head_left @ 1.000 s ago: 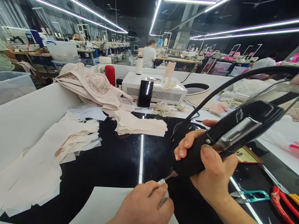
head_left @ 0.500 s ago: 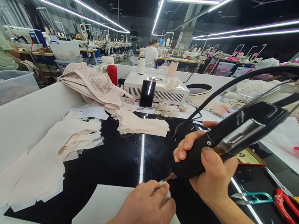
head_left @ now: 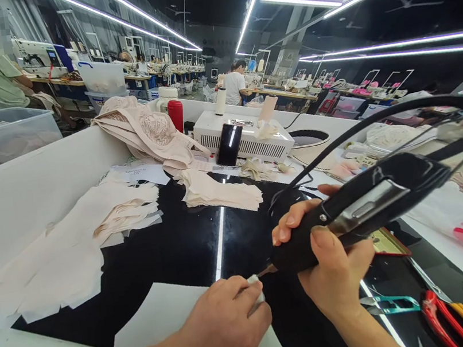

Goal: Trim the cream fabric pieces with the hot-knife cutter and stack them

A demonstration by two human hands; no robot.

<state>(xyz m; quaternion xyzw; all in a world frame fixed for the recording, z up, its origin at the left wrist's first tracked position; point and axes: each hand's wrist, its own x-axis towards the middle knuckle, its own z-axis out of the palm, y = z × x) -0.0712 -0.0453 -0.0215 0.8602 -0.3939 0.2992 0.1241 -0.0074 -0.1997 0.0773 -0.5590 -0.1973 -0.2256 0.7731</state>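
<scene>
**Hot tip at the strip's end**

On the black glossy table (head_left: 173, 251), my left hand (head_left: 224, 328) lies on a white sheet (head_left: 157, 318), fingers pinched on a small white strip (head_left: 257, 292). My right hand (head_left: 333, 271) is wrapped tight around a black corded tool (head_left: 362, 206), whose metal tip touches that strip. Teal snips (head_left: 390, 304) and red-handled scissors (head_left: 443, 310) lie to the right. Beige fabric pieces (head_left: 216, 190) sit farther back.

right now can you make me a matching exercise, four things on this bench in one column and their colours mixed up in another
Things:
1. handheld tool in the right hand
2. bottle
3. thread snips
4. fabric pieces

Colours:
A. pale beige
B. teal
C. black
D. red

Pairs: 1-C, 2-D, 3-B, 4-A
</scene>
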